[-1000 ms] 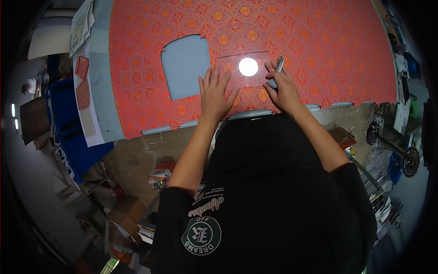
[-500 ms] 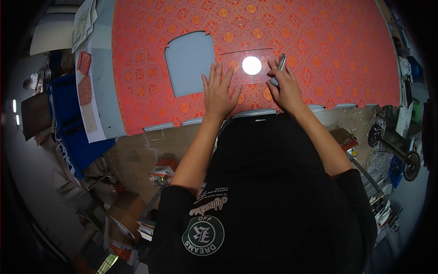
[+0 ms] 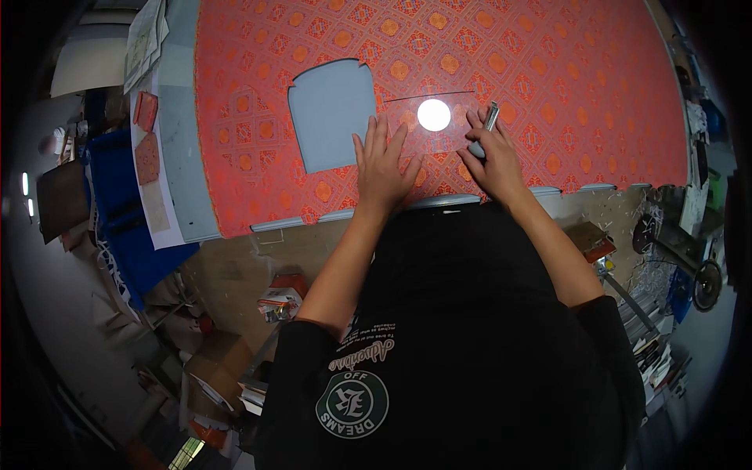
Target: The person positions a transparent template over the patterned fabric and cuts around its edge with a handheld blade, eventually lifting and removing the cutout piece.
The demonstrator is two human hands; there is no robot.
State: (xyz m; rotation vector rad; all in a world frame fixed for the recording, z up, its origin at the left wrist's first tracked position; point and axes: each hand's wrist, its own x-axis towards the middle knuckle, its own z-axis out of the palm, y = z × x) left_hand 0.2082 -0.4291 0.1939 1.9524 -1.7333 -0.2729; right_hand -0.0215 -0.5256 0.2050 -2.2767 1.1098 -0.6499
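Red-and-gold patterned fabric (image 3: 540, 102) covers the table before me. A rounded panel has been cut out of it, and the grey-blue surface (image 3: 337, 113) shows through the opening. Right of that opening lies a clear template (image 3: 407, 129), a bright round reflection on it and a thin dark line along its far edge. My left hand (image 3: 384, 168) rests flat with spread fingers, between the opening and the template's left part. At the template's right end, my right hand (image 3: 495, 160) is closed around a utility knife (image 3: 487, 125), its fingertips down by the template and fabric.
Left of the fabric are a white sheet (image 3: 160, 207) and red fabric scraps (image 3: 146, 111) at the table's edge. A blue cloth-like cover (image 3: 129, 188) hangs farther left. Below stand a cardboard box (image 3: 219, 360) and a small box of items (image 3: 283, 296). A wheel (image 3: 707, 284) is at right.
The fabric, template and both hands appear slightly lower and farther right in view. My right hand with the knife has shifted a little right and toward me; my left hand stays flat.
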